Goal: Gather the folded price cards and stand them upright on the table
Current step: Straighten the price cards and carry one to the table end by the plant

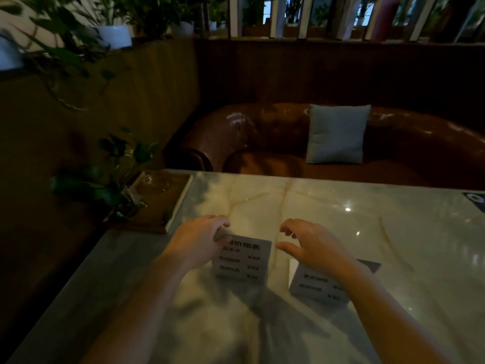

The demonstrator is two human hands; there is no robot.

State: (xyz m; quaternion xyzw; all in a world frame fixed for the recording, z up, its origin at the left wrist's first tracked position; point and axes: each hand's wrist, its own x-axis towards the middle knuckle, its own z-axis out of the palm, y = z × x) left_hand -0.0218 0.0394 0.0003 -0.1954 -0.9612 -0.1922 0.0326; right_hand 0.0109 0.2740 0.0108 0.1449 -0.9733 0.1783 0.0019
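Two folded white price cards stand on the pale marble table. The left price card stands upright with printed lines facing me; my left hand curls over its top left corner, fingertips touching it. The right price card stands a little nearer and to the right, its top hidden under my right wrist. My right hand hovers above and between the cards, fingers spread and curled, holding nothing.
A wooden tray with a glass dish and a potted plant sits at the table's left edge. A brown leather sofa with a grey cushion lies beyond the table. A dark object shows at the right edge.
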